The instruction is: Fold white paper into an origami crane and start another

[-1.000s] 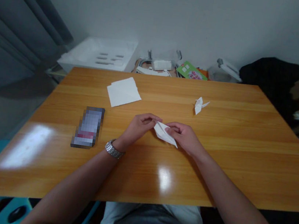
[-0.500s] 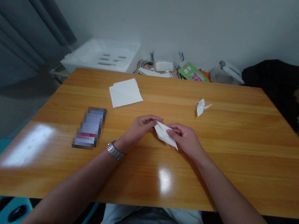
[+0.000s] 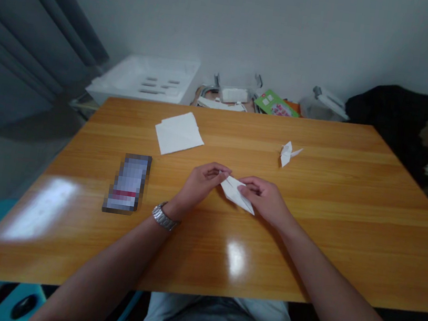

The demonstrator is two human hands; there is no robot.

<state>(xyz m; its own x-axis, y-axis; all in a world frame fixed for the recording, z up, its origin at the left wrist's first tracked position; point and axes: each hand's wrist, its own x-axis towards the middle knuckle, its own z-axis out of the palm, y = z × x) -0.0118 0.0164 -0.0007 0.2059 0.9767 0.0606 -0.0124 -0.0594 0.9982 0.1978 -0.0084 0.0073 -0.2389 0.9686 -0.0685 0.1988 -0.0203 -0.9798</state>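
Between my hands is a piece of white folded paper (image 3: 236, 192), a narrow pointed shape with a crease along its middle. My left hand (image 3: 203, 181) pinches its upper left tip between thumb and fingers. My right hand (image 3: 264, 197) grips the right edge, thumb on top and fingers behind, partly hiding that side. The paper's lower point aims toward me and to the right. Farther back on the right stands a small white paper crane (image 3: 286, 154). White paper sheets (image 3: 180, 133) lie beyond my left hand.
A phone (image 3: 128, 183) with a blurred screen rests on the wooden table (image 3: 193, 253), left of my hands. Behind the table's far edge are a white tray (image 3: 130, 77), a green booklet (image 3: 275, 104) and a dark cloth heap (image 3: 391, 114).
My left thumb and fingers have shifted slightly up and left at the folded paper's tip. The right hand stays nearly in place on the paper.
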